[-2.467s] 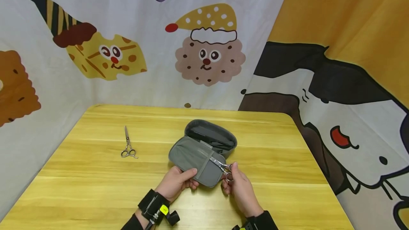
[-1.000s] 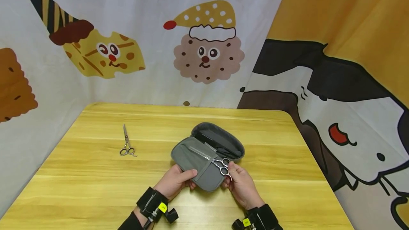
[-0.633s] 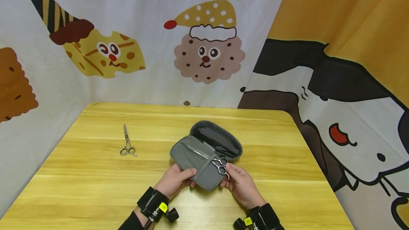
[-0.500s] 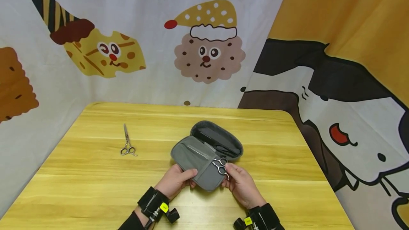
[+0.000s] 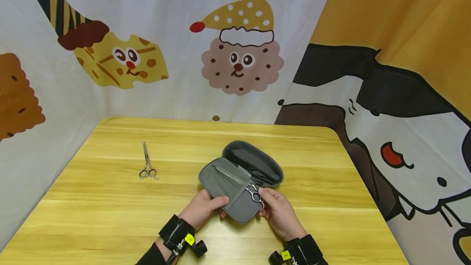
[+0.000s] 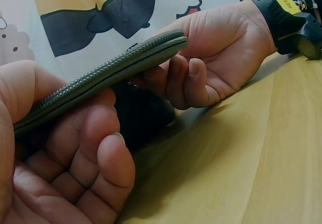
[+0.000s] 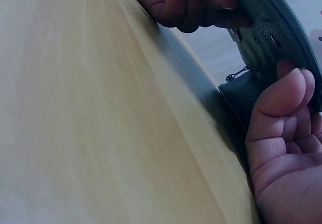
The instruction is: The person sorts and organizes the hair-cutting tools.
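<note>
A grey zip case [image 5: 207,175] stands unfolded, its flat flap tilted toward me. My left hand [image 5: 201,209] grips the flap's near left edge, thumb on top and fingers beneath; the left wrist view shows the zipped edge [image 6: 95,75] between thumb and fingers. Silver scissors [image 5: 255,195] lie on the flap, blades under the pocket's band and handle rings outside. My right hand [image 5: 281,214] pinches the handle at the right edge, thumb uppermost, other fingers under the flap. A second pair of silver scissors [image 5: 147,162] lies on the table to the left.
In the case's deeper half [image 5: 274,162] are dark items, not clear in kind. A wood-grain table [image 5: 92,199] carries everything. Printed cloth [image 5: 147,7] hangs behind it and at the sides. Both wrists wear black straps with small cameras [image 5: 200,248].
Over the last seconds the right hand's scissors have slid up and left into the flap's pocket, so the handles now lie over the flap. Both hands keep hold; the case shifts slightly right.
</note>
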